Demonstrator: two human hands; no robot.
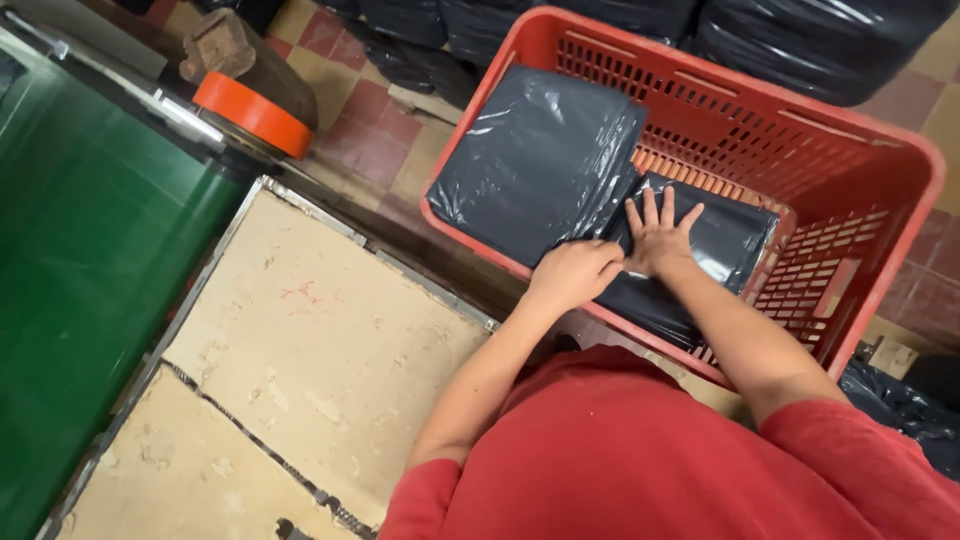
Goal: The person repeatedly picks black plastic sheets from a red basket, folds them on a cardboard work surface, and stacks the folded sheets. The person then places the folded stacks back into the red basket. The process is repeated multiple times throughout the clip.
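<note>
Your right hand (pixel 660 238) lay flat, fingers (pixel 648 210) spread wide, pressing down on a dark folded bag (pixel 720 245) in the crate (pixel 900 200). Your left hand (pixel 575 275) sat just beside it, touching it, fingers curled over the near edge of the same bag; whether they pinched the plastic or only rested on it, I cannot tell. Neither hand had lifted anything.

By the look of it, you were at the laying-in step: the bag was down in the crate's near corner and you were flattening it. The next move would call for keeping the fold from springing open as the palm comes off, and for squaring its edge to the neighbour.

Just beyond your left fingers, a second folded bag (pixel 540 160) lay in the crate, its edge overlapping the one under your hands. That overlap and the crate's near wall left little room to slide anything sideways.

Farther left of the hands stood a worn pale table (pixel 320 340) with a metal rim, and beyond it a green surface (pixel 80 240). An orange tape roll (pixel 255 112) sat past the table's far corner. Full black sacks (pixel 820 40) were piled behind the crate on the tiled floor (pixel 370 130).
</note>
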